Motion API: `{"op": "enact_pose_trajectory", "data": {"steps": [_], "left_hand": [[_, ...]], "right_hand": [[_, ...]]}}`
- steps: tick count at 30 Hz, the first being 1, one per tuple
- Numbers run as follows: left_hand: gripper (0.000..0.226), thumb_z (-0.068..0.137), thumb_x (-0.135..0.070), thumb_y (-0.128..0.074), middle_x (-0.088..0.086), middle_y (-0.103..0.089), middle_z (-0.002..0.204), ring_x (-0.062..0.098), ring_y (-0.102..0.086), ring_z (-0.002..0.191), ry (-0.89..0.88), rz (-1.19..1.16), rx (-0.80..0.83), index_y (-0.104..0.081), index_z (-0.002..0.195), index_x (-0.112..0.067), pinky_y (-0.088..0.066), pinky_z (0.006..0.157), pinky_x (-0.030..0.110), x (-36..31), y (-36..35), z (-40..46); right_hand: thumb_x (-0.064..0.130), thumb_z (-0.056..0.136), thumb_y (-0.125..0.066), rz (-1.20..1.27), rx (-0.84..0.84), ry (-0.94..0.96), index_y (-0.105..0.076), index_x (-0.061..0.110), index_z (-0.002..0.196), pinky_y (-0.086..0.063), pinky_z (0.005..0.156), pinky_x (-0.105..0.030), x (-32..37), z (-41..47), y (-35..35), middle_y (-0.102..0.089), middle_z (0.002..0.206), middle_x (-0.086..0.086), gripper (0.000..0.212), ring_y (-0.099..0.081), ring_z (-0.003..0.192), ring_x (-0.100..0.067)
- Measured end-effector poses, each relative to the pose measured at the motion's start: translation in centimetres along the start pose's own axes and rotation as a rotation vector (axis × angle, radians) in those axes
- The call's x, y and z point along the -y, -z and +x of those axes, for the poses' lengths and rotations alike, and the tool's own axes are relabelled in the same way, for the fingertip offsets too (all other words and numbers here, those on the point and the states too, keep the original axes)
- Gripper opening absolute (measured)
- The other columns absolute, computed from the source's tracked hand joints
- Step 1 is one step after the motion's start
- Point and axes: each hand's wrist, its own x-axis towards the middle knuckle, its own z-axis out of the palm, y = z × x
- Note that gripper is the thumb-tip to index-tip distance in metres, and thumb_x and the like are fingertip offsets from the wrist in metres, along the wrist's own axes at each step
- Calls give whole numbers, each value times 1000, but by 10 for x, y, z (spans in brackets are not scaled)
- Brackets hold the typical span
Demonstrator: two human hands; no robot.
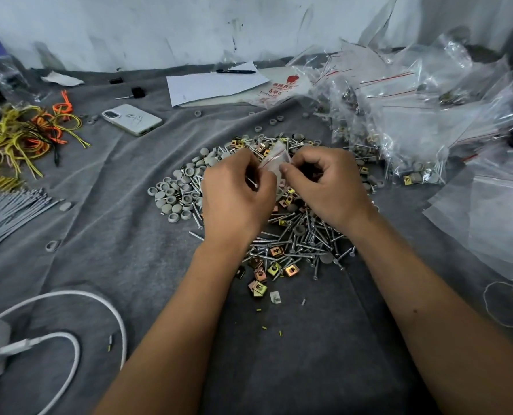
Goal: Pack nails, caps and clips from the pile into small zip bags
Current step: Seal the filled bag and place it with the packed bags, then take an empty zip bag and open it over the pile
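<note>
Soft even light, wide-angle edge warping

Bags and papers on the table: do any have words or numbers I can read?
"5" in red on the white printed bag; the red characters around it are too blurred to read.
Phone: dark marks on its back, unreadable.
White paper: no writing shows.

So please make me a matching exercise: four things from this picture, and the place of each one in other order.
Things:
1. phone
2. pen
3. small zip bag
4. charger cable

Places:
A. on the white paper at the back
B. between the two hands, over the pile
C. near left, on the grey cloth
D. left of the pile, beside the coloured ties

Pairs: 1-D, 2-A, 3-B, 4-C
</note>
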Motion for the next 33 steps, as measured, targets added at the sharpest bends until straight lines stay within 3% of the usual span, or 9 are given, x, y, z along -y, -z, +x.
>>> {"op": "enact_pose_trajectory", "data": {"steps": [2, 7, 12, 15, 19, 27, 29, 33], "left_hand": [[19, 81, -28, -54, -4, -55, 57, 19, -52, 53, 29, 42, -11, -56, 67, -15, -45, 52, 41, 2, 3, 1], [18, 80, -25, -67, -1, -58, 71, 21, -56, 62, 13, 159, 143, -53, 82, -14, -50, 57, 46, -2, -3, -6], [9, 82, -5, -60, 4, -63, 71, 24, -59, 60, -68, 136, 82, -56, 90, -8, -50, 55, 46, -4, -7, -7], [6, 84, -7, -62, 4, -67, 71, 22, -64, 60, -80, 108, 92, -63, 90, -6, -54, 54, 43, -3, -7, -7], [15, 91, -17, -71, -1, -64, 66, 16, -61, 55, -57, 116, 36, -60, 84, -9, -52, 52, 42, -5, -8, -8], [14, 74, -11, -69, -6, -58, 62, 20, -59, 58, 24, 122, -75, -56, 77, -15, -53, 55, 44, -2, 5, 1], [14, 73, -7, -67, -3, -57, 61, 23, -57, 57, -1, 142, -107, -55, 77, -13, -51, 55, 45, -5, 7, 2], [14, 72, 1, -60, -1, -52, 61, 21, -49, 55, 0, 173, -249, -53, 75, -11, -43, 54, 39, -6, 22, 6]], "right_hand": [[17, 93, -73, -87, -46, 27, -71, 8, 77, -52, 55, -39, 0, 2, 2, -66, 70, -2, 18, -63, 63, -19], [11, 90, -73, -164, -20, 101, -69, 8, 82, -52, 62, -33, 3, 0, -1, -66, 75, 1, 9, -62, 69, -14], [10, 89, -74, -157, -67, 99, -69, 9, 83, -53, 60, -29, 5, -1, -8, -67, 73, 3, 8, -63, 65, -10], [11, 88, -75, -155, -139, 61, -68, 8, 81, -50, 56, -26, 3, -1, -6, -65, 69, 3, 10, -60, 61, -10], [11, 89, -74, -121, -98, 58, -69, 7, 84, -52, 59, -25, 5, -1, -7, -67, 72, 3, 9, -62, 64, -10], [9, 84, -77, -172, -212, -93, -68, 15, 82, -45, 53, -15, -6, 4, 2, -65, 70, 5, 11, -58, 58, -5], [14, 85, -80, -154, -182, -103, -68, 16, 83, -46, 54, -16, -7, 4, 2, -66, 70, 6, 12, -59, 60, -4], [38, 87, -80, -27, 33, -125, -71, 19, 89, -58, 60, -27, -10, 6, 14, -72, 77, 3, 21, -69, 66, -12]]}}
